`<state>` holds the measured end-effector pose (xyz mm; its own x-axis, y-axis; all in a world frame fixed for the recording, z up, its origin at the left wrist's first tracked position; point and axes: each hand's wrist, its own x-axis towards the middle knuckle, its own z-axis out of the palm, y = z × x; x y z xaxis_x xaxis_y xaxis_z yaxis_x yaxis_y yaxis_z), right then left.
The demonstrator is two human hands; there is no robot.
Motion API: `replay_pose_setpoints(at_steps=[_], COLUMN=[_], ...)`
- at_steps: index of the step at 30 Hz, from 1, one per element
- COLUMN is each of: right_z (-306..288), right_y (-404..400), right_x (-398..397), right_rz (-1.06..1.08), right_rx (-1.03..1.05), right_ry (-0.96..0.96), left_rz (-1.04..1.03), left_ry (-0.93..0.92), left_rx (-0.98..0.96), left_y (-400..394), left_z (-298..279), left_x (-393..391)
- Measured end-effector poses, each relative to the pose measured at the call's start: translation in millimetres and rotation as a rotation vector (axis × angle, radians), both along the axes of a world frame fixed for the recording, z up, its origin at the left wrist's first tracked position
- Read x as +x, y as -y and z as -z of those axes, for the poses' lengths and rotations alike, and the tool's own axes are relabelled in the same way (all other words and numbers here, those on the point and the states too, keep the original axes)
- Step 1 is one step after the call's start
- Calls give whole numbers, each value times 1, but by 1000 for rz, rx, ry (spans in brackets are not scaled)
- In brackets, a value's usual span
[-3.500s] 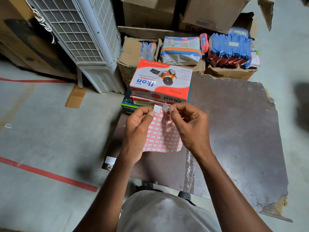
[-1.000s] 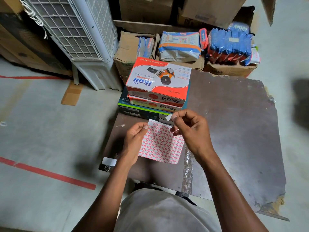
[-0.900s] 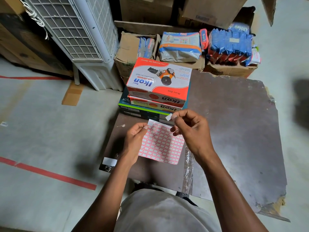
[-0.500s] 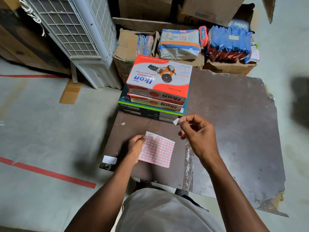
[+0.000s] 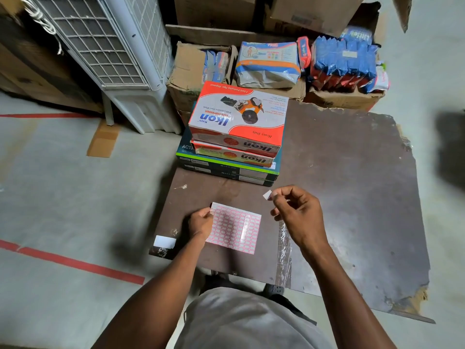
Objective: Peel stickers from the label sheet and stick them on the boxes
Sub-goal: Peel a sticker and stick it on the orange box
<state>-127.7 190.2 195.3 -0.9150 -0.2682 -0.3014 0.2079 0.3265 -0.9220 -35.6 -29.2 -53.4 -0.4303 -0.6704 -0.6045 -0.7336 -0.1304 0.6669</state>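
Note:
A label sheet (image 5: 235,229) with red-bordered stickers lies flat on the dark brown board (image 5: 352,177). My left hand (image 5: 200,222) pinches its left edge. My right hand (image 5: 295,212) is raised to the right of the sheet and pinches one small white sticker (image 5: 267,195) at its fingertips. Beyond the hands stands a stack of boxes: an orange-and-white Ikon box (image 5: 237,117) on top, a second Ikon box (image 5: 234,154) under it, and dark green-edged boxes (image 5: 226,170) at the bottom.
A white air cooler (image 5: 108,46) stands at the back left. Cardboard cartons (image 5: 191,69) with packaged goods and blue packets (image 5: 344,61) line the back. A white label (image 5: 164,242) sits at the board's near left corner. Red tape lines (image 5: 75,264) cross the concrete floor.
The sticker came off the sheet in my right hand. My left hand lowered the sheet flat onto the board while my right hand moved right and away with the sticker.

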Motion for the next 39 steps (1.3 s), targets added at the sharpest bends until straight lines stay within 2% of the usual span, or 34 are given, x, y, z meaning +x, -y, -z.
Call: replay_pose_setpoints(at_steps=[3, 8, 11, 17, 21, 25, 29, 34, 39], right_z=[4, 8, 10, 7, 2, -6, -13, -19, -22], right_y=[1, 3, 3, 4, 2, 0, 1, 2, 4], right_x=[1, 2, 1, -2, -2, -6, -12, -15, -14], right_rz=[-5, -27, -29, -27, 4, 53, 69, 72, 64], right_rx=[3, 3, 5, -11, -38, -73, -93, -107, -115], right_ry=[1, -4, -12, -38, -47, -48, -49, -59, -65], left_rz=[91, 69, 3, -38, -190, -421, -459, -391, -403], left_ry=[34, 10, -150, -490, -601, -572, -438, -352, -384], left_rx=[-62, -113, -74, -82, -64, 215, 433, 456, 367], left_y=[0, -1, -4, -4, 3, 19, 34, 31, 24], left_z=[-4, -20, -47, -154, -206, -226, -239, -239, -234], left_x=[7, 14, 7, -40, -75, -116, -142, -155, -156])
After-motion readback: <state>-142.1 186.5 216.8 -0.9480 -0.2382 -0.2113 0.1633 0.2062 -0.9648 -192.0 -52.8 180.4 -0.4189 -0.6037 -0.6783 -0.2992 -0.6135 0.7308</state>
